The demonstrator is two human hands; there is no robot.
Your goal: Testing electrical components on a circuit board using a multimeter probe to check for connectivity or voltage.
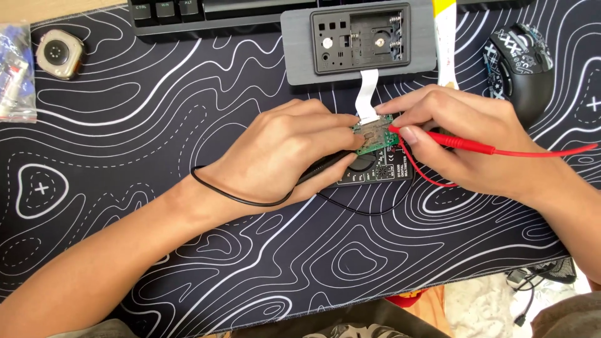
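A big black mat with wavy white lines covered the bench. At the far edge lay a dark keyboard, and a grey case with an open black inside sat just in front of it. A black mouse with white marks rested far to the right, and a small tan watch body lay far to the left beside a clear bag. In the middle, the left hand pinched a little green board and a black probe over a black meter. The right hand gripped a red probe, its tip touching the board. A white flat cable ran from the board up to the case.
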